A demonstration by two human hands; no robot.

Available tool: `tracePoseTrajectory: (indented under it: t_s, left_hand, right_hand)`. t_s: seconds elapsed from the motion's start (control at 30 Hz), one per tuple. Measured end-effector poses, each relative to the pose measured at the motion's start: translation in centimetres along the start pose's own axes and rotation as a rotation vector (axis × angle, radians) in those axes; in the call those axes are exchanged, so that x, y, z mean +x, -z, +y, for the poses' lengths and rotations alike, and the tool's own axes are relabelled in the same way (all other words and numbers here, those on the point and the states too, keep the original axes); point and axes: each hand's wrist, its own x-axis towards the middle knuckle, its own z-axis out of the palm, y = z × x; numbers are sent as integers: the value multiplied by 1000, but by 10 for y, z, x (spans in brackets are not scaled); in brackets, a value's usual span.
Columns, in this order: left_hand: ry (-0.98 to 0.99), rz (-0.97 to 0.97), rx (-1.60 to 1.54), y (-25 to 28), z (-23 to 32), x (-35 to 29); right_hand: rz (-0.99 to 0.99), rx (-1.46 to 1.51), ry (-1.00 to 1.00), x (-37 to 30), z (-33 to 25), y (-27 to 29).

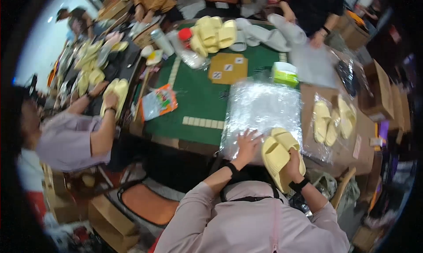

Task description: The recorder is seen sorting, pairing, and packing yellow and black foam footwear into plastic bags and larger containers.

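Note:
A pair of pale yellow slippers (278,152) is gripped by my right hand (291,168), just over the table's near edge. My fingers reach inside one slipper. Beside them, my left hand (248,143) lies with its fingers spread on a stack of clear plastic bags (264,107), at its near edge. To the right, more yellow slippers (332,120) rest in clear plastic on the brown tabletop. Beyond the stack stands a green and white box (285,73).
Yellow slippers (213,34) and grey slippers (264,36) sit along the green table's far side, near a cardboard piece (228,68). A co-worker at left holds yellow slippers (115,96); another across handles clear plastic (313,64). Cardboard boxes (376,90) stand at right, an orange chair (150,203) at lower left.

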Motion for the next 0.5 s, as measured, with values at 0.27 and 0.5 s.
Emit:
tracePoseTrajectory:
  t_s: [0.27, 0.5]
  left_hand:
    - [120, 164, -54, 3, 16, -26]
    - [299, 258, -173, 14, 29, -19]
  right_hand:
    - [-118, -209, 196, 11, -49, 5]
    - [-149, -408, 355, 14, -64, 8]
